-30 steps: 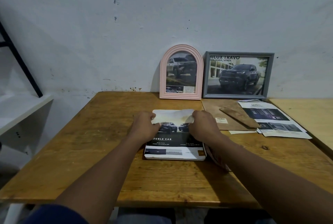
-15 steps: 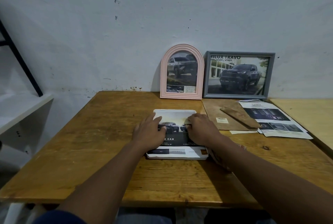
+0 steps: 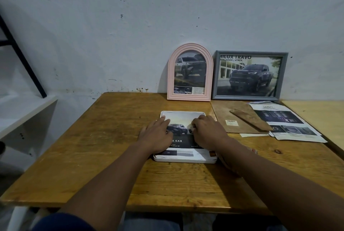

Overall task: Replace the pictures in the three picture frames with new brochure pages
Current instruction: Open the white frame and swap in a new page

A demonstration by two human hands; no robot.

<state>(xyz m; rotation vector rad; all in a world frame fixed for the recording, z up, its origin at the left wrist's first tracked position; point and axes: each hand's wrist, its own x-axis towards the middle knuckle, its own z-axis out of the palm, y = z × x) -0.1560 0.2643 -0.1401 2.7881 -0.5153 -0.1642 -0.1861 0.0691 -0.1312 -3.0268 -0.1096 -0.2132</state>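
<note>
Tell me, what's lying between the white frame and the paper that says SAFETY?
A brown backing board with its prop strip on top lies flat on the table between the white frame and the SAFETY page, shown in the head view.

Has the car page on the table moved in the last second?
Yes. The brochure page dropped: its lifted far edge now lies flat inside the white frame.

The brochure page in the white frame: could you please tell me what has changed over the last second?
The top edge of the brochure page, pinched up and curled a second ago, now lies flat in the white frame. The left hand and right hand let go and press down on it. The pink frame, grey frame, backing board and loose pages stayed put.
</note>
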